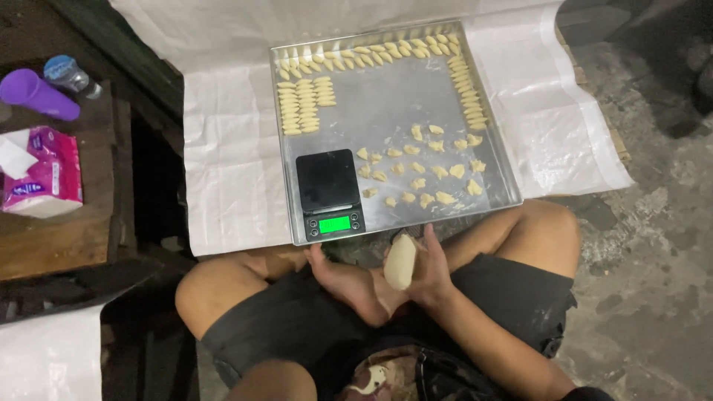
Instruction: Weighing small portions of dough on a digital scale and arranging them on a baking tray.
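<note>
A white plastic sheet [223,148] is lying spread over the rough concrete floor [653,223], and a person is sitting cross-legged at its near edge in black shorts [505,297]. A square metal tray [386,104] is resting on the sheet just beyond the knees. To the left, a dark wooden shelf [59,238] is carrying a pink tissue pack [41,174], a purple cup [37,94] lying on its side and a capped bottle [70,76] just beside it.

A black kitchen scale [329,191] is sitting in the near left corner of the tray, its green display glowing toward the person. Shaped dough pieces [304,108] are lining up in neat rows at the far left of the tray, with more running along the far and right edges. Loose dough lumps [423,167] are lying scattered in the near right part, close to the scale but apart from it.

The right hand [427,271] is curling around a pale dough log [400,261], holding it upright above the lap, just short of the tray's near edge. The left hand is not showing clearly; a bare foot [349,282] is lying beside the log, touching the right hand.
</note>
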